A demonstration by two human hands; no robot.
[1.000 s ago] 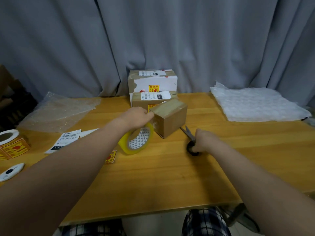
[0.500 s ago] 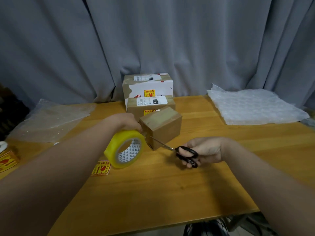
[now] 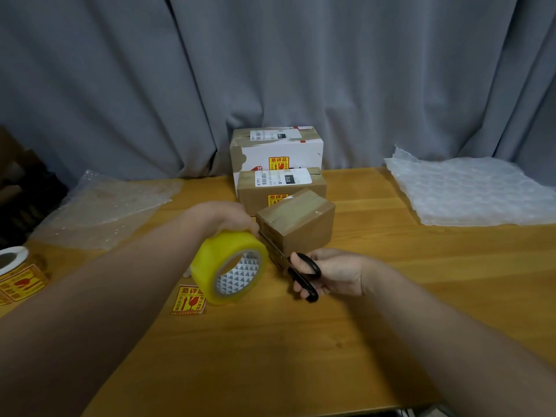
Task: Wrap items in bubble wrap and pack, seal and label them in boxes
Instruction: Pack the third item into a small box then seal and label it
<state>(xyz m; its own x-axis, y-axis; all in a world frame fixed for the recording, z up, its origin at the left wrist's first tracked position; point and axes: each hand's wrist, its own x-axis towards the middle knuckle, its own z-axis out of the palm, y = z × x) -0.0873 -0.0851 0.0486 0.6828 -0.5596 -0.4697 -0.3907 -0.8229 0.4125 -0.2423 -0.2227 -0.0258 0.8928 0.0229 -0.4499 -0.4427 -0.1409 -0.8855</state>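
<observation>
A small brown cardboard box (image 3: 301, 227) stands on the wooden table (image 3: 301, 341), with clear tape along its top. My left hand (image 3: 224, 216) grips a yellow tape roll (image 3: 231, 266) just left of the box, lifted off the table. My right hand (image 3: 334, 273) holds black-handled scissors (image 3: 302, 273). Their blades point up-left against the box's front left corner, beside the roll. The strip of tape between roll and box is too thin to make out.
Two sealed, labelled boxes (image 3: 281, 182) are stacked behind the small box. A bubble wrap sheet (image 3: 469, 191) lies at back right and clear plastic wrap (image 3: 102, 206) at back left. A fragile sticker (image 3: 188, 300) lies under the roll; a sticker roll (image 3: 15, 272) sits at far left.
My right hand picked the scissors up from the table and brought the blades to the box's corner. My left hand pulled the tape roll down and left, away from the box.
</observation>
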